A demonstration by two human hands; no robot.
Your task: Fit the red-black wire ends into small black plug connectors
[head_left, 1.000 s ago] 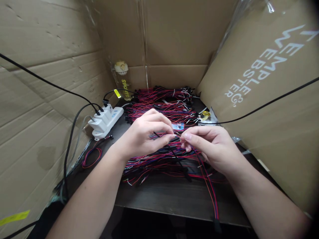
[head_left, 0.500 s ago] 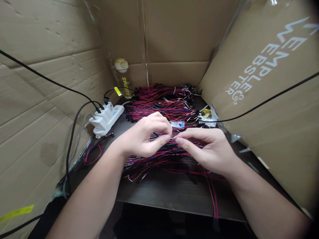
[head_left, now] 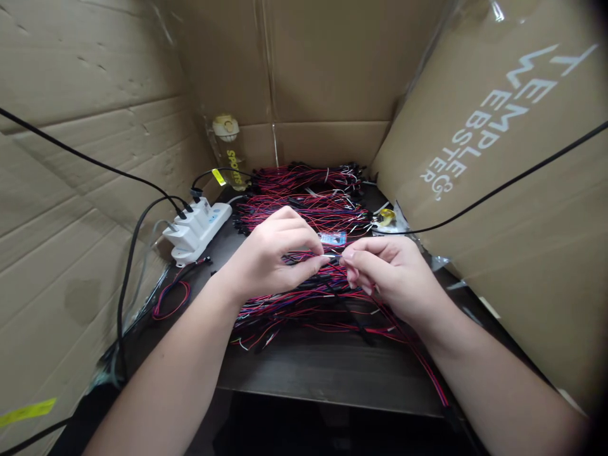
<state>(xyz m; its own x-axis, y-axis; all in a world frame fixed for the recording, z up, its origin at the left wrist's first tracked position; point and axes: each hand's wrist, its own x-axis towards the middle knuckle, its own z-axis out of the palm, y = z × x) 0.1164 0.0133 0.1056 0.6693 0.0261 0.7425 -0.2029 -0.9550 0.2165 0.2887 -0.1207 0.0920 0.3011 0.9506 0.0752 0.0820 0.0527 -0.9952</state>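
Observation:
My left hand (head_left: 273, 253) and my right hand (head_left: 392, 275) meet fingertip to fingertip above a heap of red, blue and black wires (head_left: 308, 304) on a dark table (head_left: 327, 373). Both pinch the same thin red-and-black wire at its end, where a small black connector shows between the fingers. From my right hand a red wire strand (head_left: 427, 370) trails down over the table's front edge. Two more wire bundles (head_left: 308, 180) lie further back.
A white power strip (head_left: 197, 228) with black plugs sits at the left. A clear bottle (head_left: 230, 152) stands in the back corner. Cardboard walls enclose the table; a large printed carton (head_left: 503, 164) leans at the right. A small wire coil (head_left: 171, 301) lies near the left.
My right hand has curled tighter and drawn slightly back toward me while the trailing red wire swung right. My left hand stays almost in place.

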